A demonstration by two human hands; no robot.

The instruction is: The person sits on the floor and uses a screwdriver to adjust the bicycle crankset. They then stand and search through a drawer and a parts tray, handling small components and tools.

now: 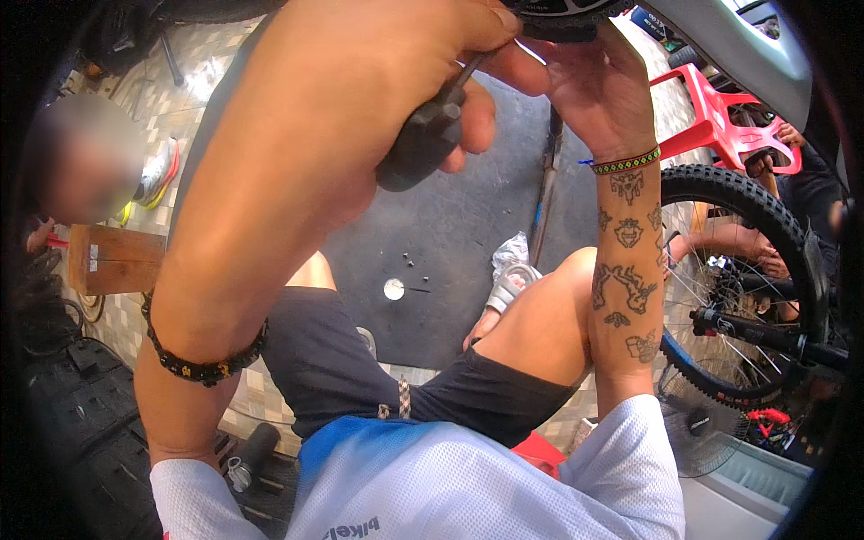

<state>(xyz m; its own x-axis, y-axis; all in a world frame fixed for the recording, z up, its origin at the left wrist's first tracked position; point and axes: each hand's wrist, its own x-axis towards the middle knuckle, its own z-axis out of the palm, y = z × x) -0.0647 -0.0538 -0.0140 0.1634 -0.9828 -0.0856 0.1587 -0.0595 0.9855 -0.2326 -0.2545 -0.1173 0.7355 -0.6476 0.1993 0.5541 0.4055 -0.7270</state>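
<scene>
My left hand [396, 63] reaches up to the top of the view, closed around a screwdriver-like tool [421, 139] with a dark, ridged handle and a thin metal shaft. The shaft runs up between my thumb and fingers; its tip is hidden. To the right, my right hand [598, 85] is raised with its palm turned inward, gripping a dark round part [562, 27] with a pale ring of markings. The top edge of the view cuts that part off, and some of my right fingers are hidden behind it.
Between my legs lies a dark mat [378, 333] with a white disc [393, 289] and several tiny dark bits. A bicycle wheel [801, 234] stands at right, near another person's hands and a red plastic stool [711, 108]. At left are a wooden block [117, 261] and another person.
</scene>
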